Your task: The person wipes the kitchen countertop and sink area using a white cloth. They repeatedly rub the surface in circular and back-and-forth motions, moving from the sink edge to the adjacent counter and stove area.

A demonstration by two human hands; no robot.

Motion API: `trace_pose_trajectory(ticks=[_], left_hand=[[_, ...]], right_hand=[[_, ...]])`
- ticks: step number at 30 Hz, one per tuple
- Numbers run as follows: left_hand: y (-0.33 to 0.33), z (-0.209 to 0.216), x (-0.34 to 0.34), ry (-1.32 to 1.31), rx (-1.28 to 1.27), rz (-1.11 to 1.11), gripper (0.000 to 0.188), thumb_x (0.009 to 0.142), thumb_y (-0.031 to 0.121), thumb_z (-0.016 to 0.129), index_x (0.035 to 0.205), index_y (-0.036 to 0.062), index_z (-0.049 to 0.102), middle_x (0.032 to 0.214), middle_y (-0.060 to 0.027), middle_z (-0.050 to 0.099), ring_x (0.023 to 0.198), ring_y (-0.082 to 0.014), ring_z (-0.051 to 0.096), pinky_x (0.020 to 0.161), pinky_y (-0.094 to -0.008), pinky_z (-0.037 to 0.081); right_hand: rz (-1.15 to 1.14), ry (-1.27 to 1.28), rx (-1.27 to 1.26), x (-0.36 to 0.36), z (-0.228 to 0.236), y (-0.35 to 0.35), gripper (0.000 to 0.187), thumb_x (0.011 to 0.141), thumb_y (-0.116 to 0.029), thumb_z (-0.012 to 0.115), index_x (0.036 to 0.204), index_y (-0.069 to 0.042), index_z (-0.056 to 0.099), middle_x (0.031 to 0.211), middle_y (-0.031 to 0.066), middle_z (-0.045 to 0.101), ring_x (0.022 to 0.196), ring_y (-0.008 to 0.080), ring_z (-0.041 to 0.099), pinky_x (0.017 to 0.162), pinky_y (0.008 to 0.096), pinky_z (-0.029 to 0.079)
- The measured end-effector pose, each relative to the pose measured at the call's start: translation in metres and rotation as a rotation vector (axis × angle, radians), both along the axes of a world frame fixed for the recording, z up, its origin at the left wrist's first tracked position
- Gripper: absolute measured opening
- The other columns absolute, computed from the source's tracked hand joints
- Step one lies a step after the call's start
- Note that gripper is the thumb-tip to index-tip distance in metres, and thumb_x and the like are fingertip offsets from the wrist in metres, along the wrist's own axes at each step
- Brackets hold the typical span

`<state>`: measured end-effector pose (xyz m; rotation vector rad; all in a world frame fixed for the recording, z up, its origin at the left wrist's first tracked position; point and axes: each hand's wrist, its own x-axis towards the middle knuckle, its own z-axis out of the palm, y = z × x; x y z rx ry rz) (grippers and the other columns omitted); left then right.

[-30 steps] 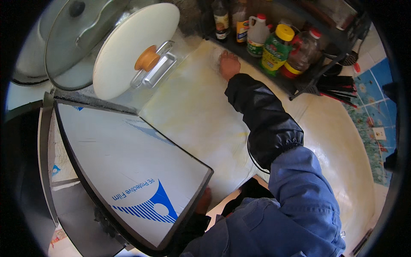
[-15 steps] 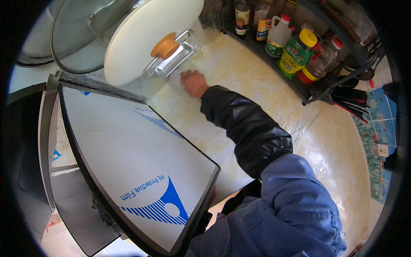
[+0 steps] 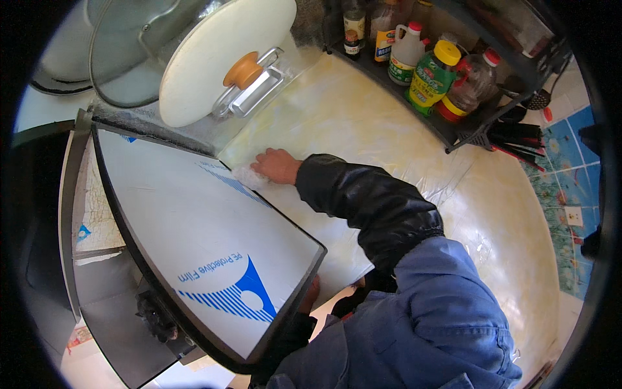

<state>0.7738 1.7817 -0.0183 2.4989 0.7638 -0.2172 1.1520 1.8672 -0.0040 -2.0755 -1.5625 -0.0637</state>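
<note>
Wiping step: right hand (image 3: 277, 166) presses a white cloth (image 3: 246, 176) flat on the bench (image 3: 363, 123); left hand (image 3: 310, 295) grips the panel (image 3: 194, 227) edge; next stroke needs steady pressure.

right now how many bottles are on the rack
5 show: two dark ones at the back, a white jug, a green bottle, then a red-capped one. More may be hidden.

A pale yellow marbled surface (image 3: 389, 129) is seen, with a white cloth (image 3: 246, 176) pressed on it; a dark bottle rack (image 3: 466, 133) is set at its far edge.
</note>
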Motion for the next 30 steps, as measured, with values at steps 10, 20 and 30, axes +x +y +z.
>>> trace_pose_trajectory(ticks=[10,20,30], left_hand=[[0.000,0.057,0.025,0.151,-0.052,-0.056,0.064,0.096,0.042,0.054,0.134,-0.0098,0.049,0.136,-0.0364,0.050,0.128,-0.0534,0.044,0.110,-0.0648,0.026],[0.007,0.013,0.012,0.050,0.291,-0.099,0.079,0.085,0.036,0.067,0.145,-0.0080,0.039,0.145,-0.0309,0.040,0.136,-0.0496,0.034,0.114,-0.0627,0.023],[0.009,0.005,0.010,-0.051,0.390,-0.132,0.088,0.086,0.030,0.067,0.154,-0.0053,0.024,0.159,-0.0272,0.027,0.148,-0.0458,0.022,0.119,-0.0593,0.016]], right_hand=[[-0.582,0.108,-0.176,0.040,0.023,-0.119,0.043,0.082,-0.022,0.071,0.123,-0.015,0.060,0.116,0.0125,0.064,0.105,0.0358,0.063,0.080,0.0491,0.057],[-0.194,-0.021,-0.125,-0.054,0.010,-0.103,0.027,0.085,-0.019,0.065,0.112,-0.018,0.065,0.108,0.0073,0.063,0.100,0.0328,0.062,0.074,0.0474,0.056],[-0.189,-0.068,-0.052,-0.124,0.012,-0.220,0.034,0.080,-0.018,0.067,0.115,-0.017,0.066,0.105,0.0064,0.063,0.095,0.0303,0.062,0.075,0.0424,0.055]])
